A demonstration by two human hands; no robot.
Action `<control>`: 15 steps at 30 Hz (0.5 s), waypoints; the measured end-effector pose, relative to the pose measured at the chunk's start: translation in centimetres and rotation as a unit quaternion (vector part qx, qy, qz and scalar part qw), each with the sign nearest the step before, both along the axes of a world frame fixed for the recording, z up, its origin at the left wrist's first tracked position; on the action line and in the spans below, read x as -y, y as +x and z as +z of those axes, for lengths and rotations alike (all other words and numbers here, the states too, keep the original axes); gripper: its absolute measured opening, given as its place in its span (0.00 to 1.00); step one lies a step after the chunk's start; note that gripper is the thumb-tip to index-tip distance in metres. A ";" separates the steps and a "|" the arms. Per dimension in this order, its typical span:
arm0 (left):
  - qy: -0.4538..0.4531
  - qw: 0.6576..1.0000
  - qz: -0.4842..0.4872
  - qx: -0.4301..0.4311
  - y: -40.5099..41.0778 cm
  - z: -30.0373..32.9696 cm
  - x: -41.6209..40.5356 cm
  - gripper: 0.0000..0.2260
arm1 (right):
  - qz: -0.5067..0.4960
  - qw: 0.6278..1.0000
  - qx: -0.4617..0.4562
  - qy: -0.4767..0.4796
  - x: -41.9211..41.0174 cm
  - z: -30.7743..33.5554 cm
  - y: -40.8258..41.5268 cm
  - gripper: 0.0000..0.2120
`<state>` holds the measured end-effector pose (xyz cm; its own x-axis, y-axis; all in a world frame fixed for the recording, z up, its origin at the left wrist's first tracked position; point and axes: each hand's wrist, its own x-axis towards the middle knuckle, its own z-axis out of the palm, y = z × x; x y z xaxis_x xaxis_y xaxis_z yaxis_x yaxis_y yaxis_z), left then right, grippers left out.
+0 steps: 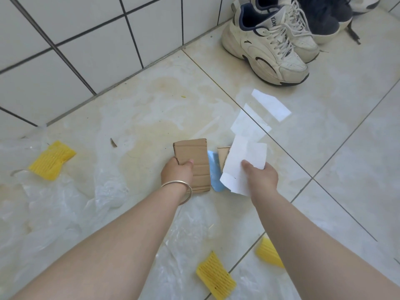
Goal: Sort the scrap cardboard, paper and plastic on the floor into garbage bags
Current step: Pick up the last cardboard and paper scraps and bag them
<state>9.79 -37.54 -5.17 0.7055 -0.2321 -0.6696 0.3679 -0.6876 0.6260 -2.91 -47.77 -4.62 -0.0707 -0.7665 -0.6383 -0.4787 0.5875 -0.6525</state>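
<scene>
Sorting looks like it's barely underway, judging by how much is still lying around. The left hand [177, 172] is clamped on a piece of brown cardboard [193, 164], thumb on top and fingers curled under its edge. The right hand [260, 175] pinches a couple of white paper sheets [242, 163], thumb pressed on the upper face. Both hands hover low over the floor [324, 148], close to each other.

Between the two hands there's a blue scrap [214, 176] down on the tile, and a second bit of cardboard [223, 158] peeks out from behind the held paper — can't tell if it's on the floor or part of the grip. A little further out, more white paper strips [270, 105] lie on the tile, well short of the sneakers [268, 46] by the wall.

Plastic side of things looks untouched so far: clear plastic film [65, 202] is spread over the lower left of the floor, and three yellow foam nets sit around it — one at far left [52, 160], one at the bottom [215, 276], one half hidden behind the right forearm [267, 252].

No garbage bag that I can positively pick out in view, unless some of that clear film is one. So my read: two items in hand, nothing visibly bagged, most of the pile left.
</scene>
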 end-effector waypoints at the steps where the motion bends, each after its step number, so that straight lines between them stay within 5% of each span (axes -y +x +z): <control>1: -0.004 1.000 0.001 0.000 -0.2 0.0 -0.1 0.10 | 0.016 1.000 -0.007 0.006 -0.1 0.0 -0.2 0.16; 7: -0.013 1.000 -0.013 -0.003 -1.5 0.2 0.1 0.10 | 0.138 0.988 -0.070 -0.021 -1.1 0.3 -0.2 0.15; 15: -0.049 0.998 0.002 -0.035 -1.5 -0.1 0.1 0.06 | 0.162 0.983 -0.071 -0.042 -2.5 -0.3 0.5 0.17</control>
<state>8.24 -37.66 -5.24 0.6594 -0.2963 -0.6909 0.4152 -0.6226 0.6633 -2.42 -45.29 -4.94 0.1018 -0.8127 -0.5737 -0.7210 0.3371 -0.6054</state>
